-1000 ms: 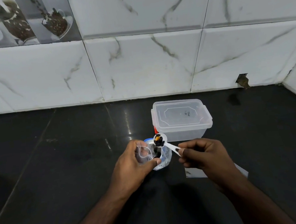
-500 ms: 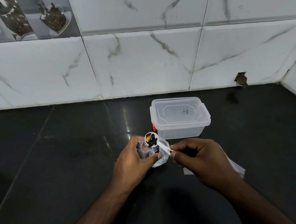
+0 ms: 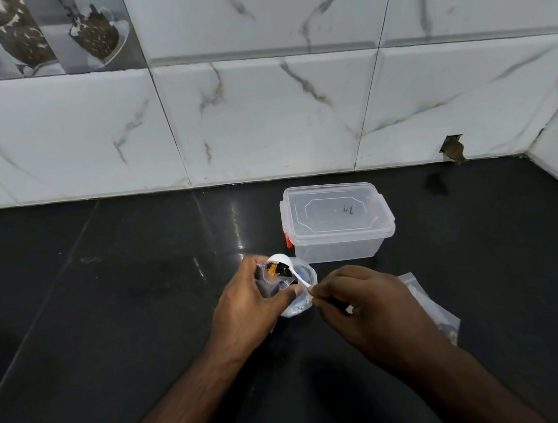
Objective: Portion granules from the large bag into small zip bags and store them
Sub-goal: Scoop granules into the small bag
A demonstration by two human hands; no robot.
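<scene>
My left hand [image 3: 251, 303] grips a small clear zip bag [image 3: 268, 283] with its mouth held open. Behind and beside it stands the larger clear bag [image 3: 302, 300], partly hidden by my fingers. My right hand [image 3: 367, 309] pinches the handle of a white plastic spoon [image 3: 285, 264]. The spoon's bowl carries dark and orange granules and sits tilted right over the small bag's mouth.
A lidded clear plastic box [image 3: 337, 220] with a red latch stands just behind the hands. A flat clear zip bag [image 3: 432, 309] lies on the black counter [image 3: 107, 298] to the right of my right hand. The marble-tiled wall [image 3: 260, 116] closes the back and right.
The spoon with its granules has moved left, from above the large bag to the small bag's mouth. My right hand followed it leftward; my left hand kept its hold.
</scene>
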